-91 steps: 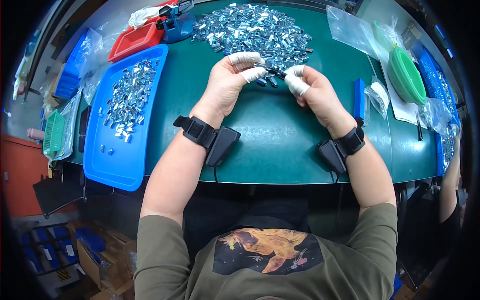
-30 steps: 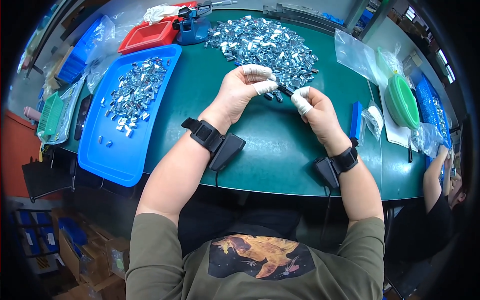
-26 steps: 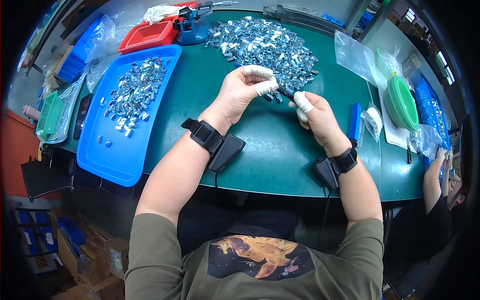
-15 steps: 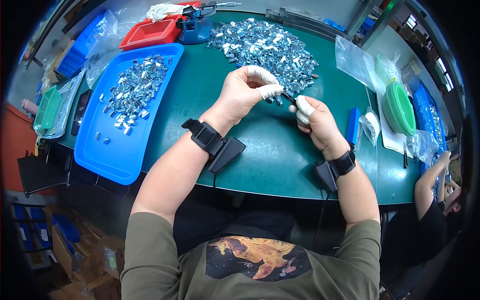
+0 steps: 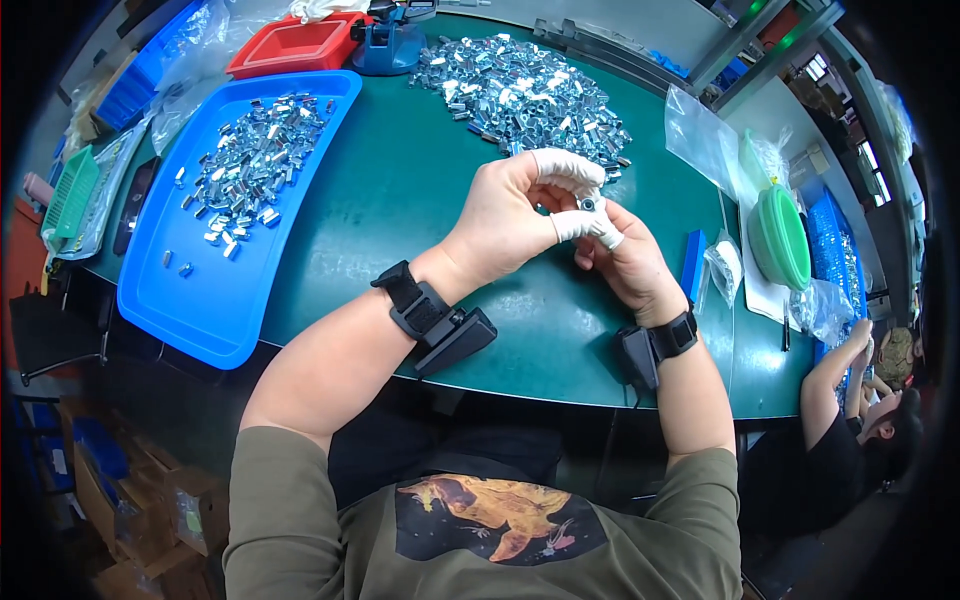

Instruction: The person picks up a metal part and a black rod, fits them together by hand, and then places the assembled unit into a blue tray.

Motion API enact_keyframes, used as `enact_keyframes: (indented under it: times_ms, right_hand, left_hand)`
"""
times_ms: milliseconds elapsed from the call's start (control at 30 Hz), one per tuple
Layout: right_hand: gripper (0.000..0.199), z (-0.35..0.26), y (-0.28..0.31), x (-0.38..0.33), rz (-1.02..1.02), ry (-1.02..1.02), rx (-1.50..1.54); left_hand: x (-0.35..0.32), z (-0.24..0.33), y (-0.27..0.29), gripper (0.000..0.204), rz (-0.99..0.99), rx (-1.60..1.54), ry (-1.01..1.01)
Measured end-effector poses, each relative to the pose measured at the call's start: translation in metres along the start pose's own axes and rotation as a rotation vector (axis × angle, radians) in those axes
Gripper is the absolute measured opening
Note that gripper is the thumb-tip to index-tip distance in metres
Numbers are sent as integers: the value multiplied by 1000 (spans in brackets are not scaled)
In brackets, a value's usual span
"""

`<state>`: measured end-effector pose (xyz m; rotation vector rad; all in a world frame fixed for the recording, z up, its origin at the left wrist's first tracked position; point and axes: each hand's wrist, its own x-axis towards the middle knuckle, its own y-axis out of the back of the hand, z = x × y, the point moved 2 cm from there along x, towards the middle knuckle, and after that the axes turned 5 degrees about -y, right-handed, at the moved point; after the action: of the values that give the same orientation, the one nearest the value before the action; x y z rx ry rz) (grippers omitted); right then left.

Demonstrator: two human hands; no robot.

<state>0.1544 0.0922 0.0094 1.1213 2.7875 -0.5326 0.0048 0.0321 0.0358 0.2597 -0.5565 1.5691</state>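
Observation:
Above the table, my two hands meet. My left hand (image 5: 510,212), with white coverings on thumb and forefinger, is closed in a pinch on a small metal piece (image 5: 588,204); its end shows a dark round hole. Just to the right and below, my right hand (image 5: 632,262) is closed, its fingers bent in against the left fingertips; what it grips is hidden. A large heap of shiny metal pieces (image 5: 530,95) lies beyond the hands. More such pieces rest in a blue tray (image 5: 190,320) at the left, two of them apart near its middle.
A red bin (image 5: 300,48) and a blue stand (image 5: 390,48) are at the back left. To the right are a blue bar (image 5: 693,264), a small clear bag (image 5: 724,268), a green bowl (image 5: 780,238) and a clear plastic sheet (image 5: 700,140). Another person (image 5: 835,430) works at the far right.
My hands have come closer together, the left moving right and slightly down. The dark slim thing seen between them is no longer visible; a metal piece now shows end-on.

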Motion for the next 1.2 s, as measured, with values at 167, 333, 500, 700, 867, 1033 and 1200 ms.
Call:
enact_keyframes:
  times_ms: [167, 333, 500, 700, 867, 1033, 1200]
  right_hand:
    - [18, 1, 2, -2, -9, 3, -14]
    - [18, 3, 3, -3, -41, 14, -16]
    - [19, 3, -1, -2, -36, 23, -37]
    - [21, 1, -2, -1, -49, 46, -70]
    - [20, -1, -3, -2, 11, 61, -123]
    - [14, -2, -4, -3, 189, 231, -313]
    - [12, 0, 0, -1, 248, 437, -592]
  left_hand:
    - [-2, 0, -3, 31, 10, -5, -10]
    - [-3, 1, -4, 29, 27, 17, -16]
    - [-4, 0, -1, 27, 39, 26, -24]
    - [-1, 0, 0, 27, 43, 32, -30]
    - [1, -13, 1, 17, 132, 59, -39]
    - [-1, -19, 7, 28, 158, 306, 253]
    - [-2, -25, 8, 41, 106, 308, 426]
